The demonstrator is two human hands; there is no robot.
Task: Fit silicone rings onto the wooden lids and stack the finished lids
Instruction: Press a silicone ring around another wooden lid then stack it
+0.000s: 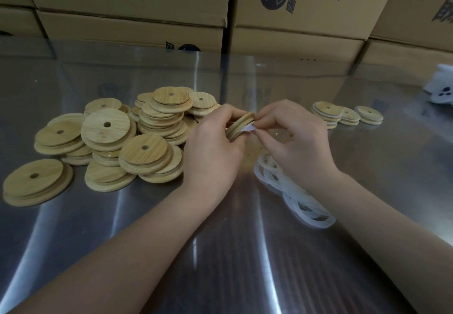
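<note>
My left hand (213, 142) grips the wooden lid (239, 123) on edge at the centre, above the tabletop (220, 252). My right hand (294, 139) pinches the silicone ring (246, 129) against the lid's rim. I'd walk the ring round the groove, turning the lid steadily and never overstretching. Bare lids (137, 137) lie at nine o'clock, finished lids (343, 116) at two, spare rings (294, 191) at five.
</note>
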